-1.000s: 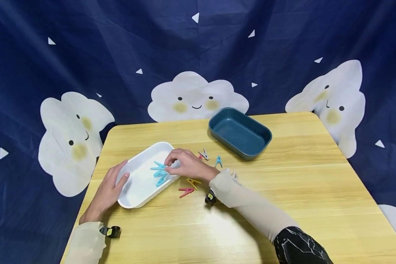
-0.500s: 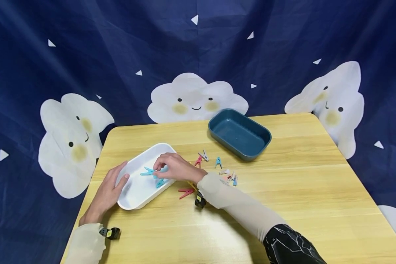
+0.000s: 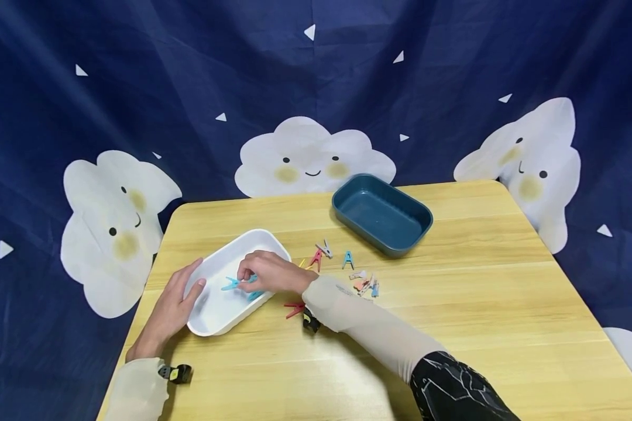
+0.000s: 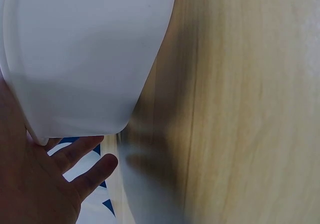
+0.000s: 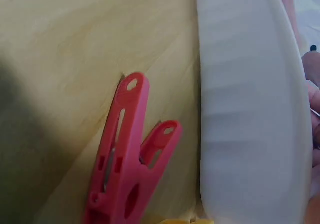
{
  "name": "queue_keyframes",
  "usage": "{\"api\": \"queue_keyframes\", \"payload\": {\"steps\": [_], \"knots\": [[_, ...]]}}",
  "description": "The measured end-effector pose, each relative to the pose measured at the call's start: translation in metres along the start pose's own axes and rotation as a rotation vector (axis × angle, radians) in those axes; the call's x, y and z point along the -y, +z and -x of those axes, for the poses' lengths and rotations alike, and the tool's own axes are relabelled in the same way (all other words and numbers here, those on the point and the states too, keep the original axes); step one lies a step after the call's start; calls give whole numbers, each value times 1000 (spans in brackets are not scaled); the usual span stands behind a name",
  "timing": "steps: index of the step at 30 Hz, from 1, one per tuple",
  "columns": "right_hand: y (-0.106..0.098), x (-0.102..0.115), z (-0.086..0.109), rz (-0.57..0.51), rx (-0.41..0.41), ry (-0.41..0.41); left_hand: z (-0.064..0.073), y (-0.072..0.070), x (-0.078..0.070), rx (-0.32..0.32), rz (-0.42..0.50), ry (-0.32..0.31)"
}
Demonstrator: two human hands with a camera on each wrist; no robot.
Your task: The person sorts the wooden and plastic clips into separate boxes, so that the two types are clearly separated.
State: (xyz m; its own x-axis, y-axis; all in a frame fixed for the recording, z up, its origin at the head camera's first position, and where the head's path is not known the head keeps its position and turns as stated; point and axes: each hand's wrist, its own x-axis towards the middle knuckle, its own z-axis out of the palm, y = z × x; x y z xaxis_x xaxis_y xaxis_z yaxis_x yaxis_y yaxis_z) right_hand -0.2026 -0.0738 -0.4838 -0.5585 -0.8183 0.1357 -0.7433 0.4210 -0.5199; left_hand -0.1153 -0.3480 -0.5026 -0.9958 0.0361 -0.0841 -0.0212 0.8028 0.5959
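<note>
Over the white plastic tray [image 3: 223, 320], my right hand [image 3: 271, 272] pinches a light-blue clothespin [image 3: 230, 284] between thumb and fingertips. More blue clothespins [image 3: 255, 295] lie in the tray beneath that hand, partly hidden by it. My left hand [image 3: 169, 305] holds the tray's left end, thumb over the rim and fingers along the outside. In the left wrist view, fingertips [image 4: 100, 170] show beside the tray's outer wall [image 4: 90, 84]. A red clothespin [image 5: 122, 154] lies on the table next to the tray in the right wrist view.
A dark teal tray [image 3: 381, 215] stands at the back. Between the trays lie a pink clothespin [image 3: 316, 259], a grey one [image 3: 325, 249] and a blue one [image 3: 348, 259]. Several small clips [image 3: 366, 285] cluster right of my forearm on the wooden table [image 3: 479, 292].
My right hand has moved left and slightly down within the white tray, carrying the blue clothespin. The left hand and both trays have stayed in place.
</note>
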Motion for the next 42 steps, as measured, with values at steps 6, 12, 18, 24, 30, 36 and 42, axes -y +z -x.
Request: {"api": "queue_keyframes", "payload": {"steps": [6,12,18,24,30,36,42], "knots": [[2,0,-7,29,45,-23,-1,1,1,-13,1,19],[7,2,-10,57,88,-21,0,1,2,-25,6,28],[7,2,-9,83,85,-24,0,1,1,-28,3,23],[5,2,-9,65,71,-45,0,1,2,-35,1,34],[-2,0,-3,12,29,-41,0,1,1,-20,-4,18],[-18,-9,15,-143,-60,11,0,1,0,-6,-2,5],[-37,-24,41,-250,-132,80,0,1,0,-9,-1,11]]}}
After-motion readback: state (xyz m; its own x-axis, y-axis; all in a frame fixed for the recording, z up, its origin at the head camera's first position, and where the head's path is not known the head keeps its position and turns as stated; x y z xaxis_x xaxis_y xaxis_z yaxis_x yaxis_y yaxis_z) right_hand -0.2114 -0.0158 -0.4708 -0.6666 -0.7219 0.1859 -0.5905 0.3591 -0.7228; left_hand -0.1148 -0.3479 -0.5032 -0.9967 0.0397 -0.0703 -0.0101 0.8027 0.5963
